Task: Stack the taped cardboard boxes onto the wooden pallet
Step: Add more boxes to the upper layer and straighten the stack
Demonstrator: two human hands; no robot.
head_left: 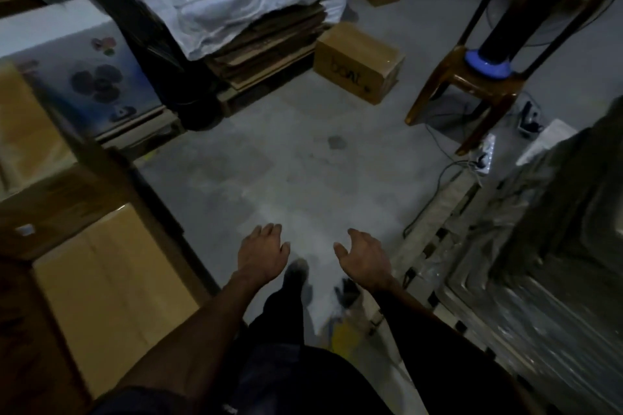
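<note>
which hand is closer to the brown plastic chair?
Right. The right hand hangs open over the floor, below and left of the brown plastic chair in the frame. The left hand is farther left, also open and holding nothing.

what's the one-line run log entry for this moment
left hand empty, fingers relaxed | right hand empty | cardboard box on floor ahead, beside chair | phase: walking toward box

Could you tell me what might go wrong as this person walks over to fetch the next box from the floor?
Cables trail across the floor from a power strip near the chair, so a foot could catch. Both the left hand and right hand are empty; the box with writing sits low beside stacked flattened cardboard, so lifting may be awkward in the dim light.
</note>
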